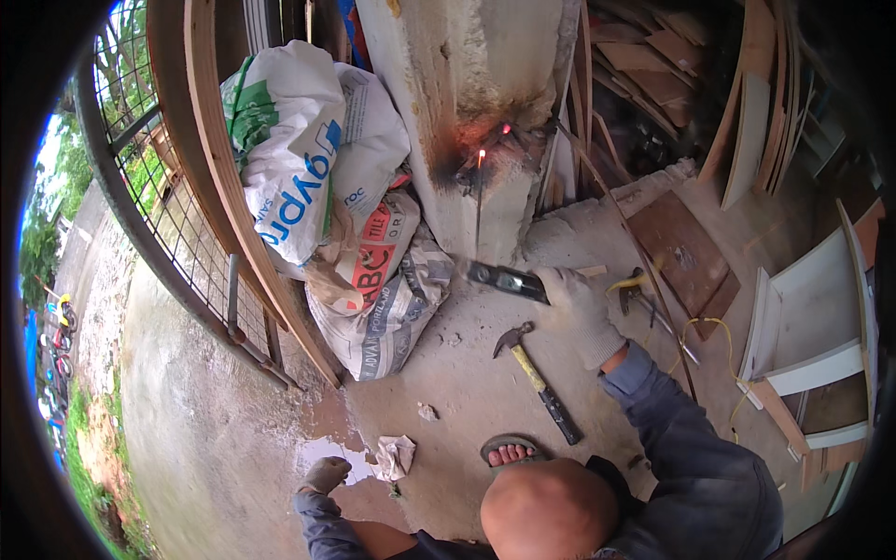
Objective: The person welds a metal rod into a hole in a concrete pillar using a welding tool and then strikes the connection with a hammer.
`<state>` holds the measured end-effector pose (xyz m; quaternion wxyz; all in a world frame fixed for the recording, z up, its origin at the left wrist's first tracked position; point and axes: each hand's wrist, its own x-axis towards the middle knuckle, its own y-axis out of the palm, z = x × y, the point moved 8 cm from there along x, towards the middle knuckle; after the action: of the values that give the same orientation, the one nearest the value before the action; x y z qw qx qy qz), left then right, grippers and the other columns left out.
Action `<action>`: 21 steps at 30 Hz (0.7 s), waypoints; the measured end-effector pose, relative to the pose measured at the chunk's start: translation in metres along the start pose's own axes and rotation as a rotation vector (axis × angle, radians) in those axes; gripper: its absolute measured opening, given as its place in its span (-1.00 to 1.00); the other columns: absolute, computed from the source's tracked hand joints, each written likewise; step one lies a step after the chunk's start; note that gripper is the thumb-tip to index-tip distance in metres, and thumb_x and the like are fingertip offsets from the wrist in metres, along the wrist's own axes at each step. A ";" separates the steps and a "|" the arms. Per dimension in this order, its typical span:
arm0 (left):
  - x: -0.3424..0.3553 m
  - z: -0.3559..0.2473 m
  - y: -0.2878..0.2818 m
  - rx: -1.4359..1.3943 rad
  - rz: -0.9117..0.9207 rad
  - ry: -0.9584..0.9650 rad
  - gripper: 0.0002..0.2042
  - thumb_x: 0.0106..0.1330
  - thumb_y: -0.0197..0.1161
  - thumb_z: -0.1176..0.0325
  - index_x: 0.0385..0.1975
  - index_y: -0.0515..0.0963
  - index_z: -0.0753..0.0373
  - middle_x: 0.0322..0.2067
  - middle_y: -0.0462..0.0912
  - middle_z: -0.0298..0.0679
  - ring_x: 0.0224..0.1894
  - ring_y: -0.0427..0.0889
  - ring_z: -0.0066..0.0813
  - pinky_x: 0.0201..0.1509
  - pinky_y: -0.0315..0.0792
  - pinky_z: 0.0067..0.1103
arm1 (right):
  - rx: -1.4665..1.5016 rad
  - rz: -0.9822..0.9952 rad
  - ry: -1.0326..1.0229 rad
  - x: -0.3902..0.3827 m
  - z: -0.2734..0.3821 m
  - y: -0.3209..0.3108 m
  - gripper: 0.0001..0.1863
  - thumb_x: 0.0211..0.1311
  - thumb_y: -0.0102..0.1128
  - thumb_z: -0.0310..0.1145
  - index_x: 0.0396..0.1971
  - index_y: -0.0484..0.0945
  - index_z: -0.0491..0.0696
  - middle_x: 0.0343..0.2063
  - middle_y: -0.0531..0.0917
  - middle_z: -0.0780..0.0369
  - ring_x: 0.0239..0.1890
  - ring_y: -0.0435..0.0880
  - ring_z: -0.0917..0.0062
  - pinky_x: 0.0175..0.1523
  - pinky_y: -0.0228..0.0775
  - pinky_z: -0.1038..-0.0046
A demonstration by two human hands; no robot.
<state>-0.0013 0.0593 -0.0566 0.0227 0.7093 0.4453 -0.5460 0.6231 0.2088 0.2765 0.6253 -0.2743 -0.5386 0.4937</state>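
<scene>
My right hand (579, 313), in a pale knit glove, grips a dark bar-shaped tool (509, 280); its far end is blurred, so its kind does not show. Beyond it stands a concrete pillar (443, 84) with a blackened, broken hollow. A thin metal rod (480, 201) rises in front of the hollow, its top end glowing orange; another red-hot spot (507, 129) shows just behind. My left hand (327, 474), also gloved, is low at the left with its fingers curled; anything inside them is hidden. A claw hammer (539, 383) with a yellow and black handle lies below my right hand.
Stuffed white sacks (289, 159) lean left of the pillar beside a mesh gate (173, 215). A yellow-handled tool (631, 282), brown boards (686, 252) and white wooden frames (812, 317) are at the right. Near my left hand are a puddle (347, 457) and crumpled paper (396, 457).
</scene>
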 end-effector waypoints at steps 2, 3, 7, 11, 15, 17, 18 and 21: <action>0.000 0.002 0.001 0.027 0.003 0.017 -0.61 0.48 0.34 0.18 0.05 0.73 0.43 -0.26 0.83 -0.09 -0.33 0.78 -0.35 -0.18 0.66 -0.39 | 0.106 -0.032 0.027 -0.008 -0.006 0.000 -0.67 0.16 0.41 -0.38 -0.05 0.63 0.03 -0.25 0.76 0.07 -0.17 0.80 0.05 -0.10 0.63 0.03; -0.001 0.005 0.001 0.000 0.003 0.010 -0.61 0.47 0.34 0.18 0.04 0.74 0.42 -0.28 0.83 -0.10 -0.32 0.79 -0.35 -0.17 0.67 -0.38 | 0.155 -0.060 0.061 -0.013 -0.011 0.000 -0.66 0.16 0.41 -0.37 -0.04 0.63 0.04 -0.25 0.76 0.08 -0.17 0.80 0.06 -0.10 0.63 0.05; 0.001 0.013 0.002 -0.046 -0.011 -0.035 -0.64 0.43 0.36 0.20 -0.02 0.77 0.40 -0.31 0.85 -0.12 -0.31 0.80 -0.36 -0.19 0.67 -0.37 | 0.172 -0.154 0.026 -0.012 -0.019 -0.001 -0.63 0.16 0.42 -0.35 -0.01 0.61 0.05 -0.25 0.75 0.09 -0.18 0.80 0.08 -0.11 0.64 0.06; 0.002 0.009 0.001 -0.044 -0.010 0.002 -0.64 0.45 0.35 0.19 -0.02 0.77 0.41 -0.32 0.85 -0.11 -0.31 0.80 -0.35 -0.19 0.67 -0.36 | 0.135 -0.126 0.014 -0.002 -0.022 0.006 -0.64 0.20 0.41 -0.38 0.00 0.60 0.03 -0.24 0.75 0.07 -0.19 0.79 0.02 -0.13 0.63 0.05; -0.003 0.006 0.002 0.033 0.003 0.012 -0.63 0.50 0.35 0.17 0.03 0.73 0.39 -0.27 0.83 -0.12 -0.34 0.78 -0.37 -0.22 0.65 -0.38 | 0.163 -0.119 0.043 0.003 -0.025 0.009 -0.66 0.23 0.42 -0.36 0.00 0.60 0.02 -0.24 0.75 0.06 -0.18 0.79 0.02 -0.13 0.64 0.05; -0.006 0.007 0.002 -0.001 0.008 -0.006 -0.62 0.51 0.35 0.17 0.05 0.72 0.40 -0.26 0.83 -0.12 -0.34 0.78 -0.37 -0.21 0.64 -0.38 | 0.140 -0.110 0.078 0.003 -0.027 0.010 -0.67 0.24 0.42 -0.32 -0.02 0.59 0.04 -0.24 0.75 0.10 -0.19 0.80 0.06 -0.13 0.65 0.06; -0.007 0.008 0.000 0.009 -0.003 -0.020 -0.62 0.51 0.35 0.17 0.06 0.72 0.40 -0.25 0.83 -0.12 -0.33 0.78 -0.36 -0.21 0.64 -0.38 | 0.133 -0.104 0.091 0.003 -0.027 0.011 -0.67 0.24 0.42 -0.32 -0.02 0.59 0.04 -0.24 0.75 0.09 -0.18 0.80 0.06 -0.12 0.65 0.06; -0.008 0.008 0.000 -0.033 0.006 -0.018 -0.61 0.52 0.33 0.17 0.07 0.72 0.42 -0.25 0.83 -0.11 -0.33 0.79 -0.36 -0.19 0.65 -0.38 | 0.137 -0.119 0.082 0.003 -0.026 0.012 -0.68 0.25 0.42 -0.32 -0.02 0.59 0.04 -0.23 0.76 0.09 -0.20 0.80 0.04 -0.13 0.64 0.05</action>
<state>-0.0073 0.0501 -0.0540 0.0400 0.7052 0.4517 -0.5450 0.6437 0.2209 0.2608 0.6924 -0.2183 -0.4929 0.4796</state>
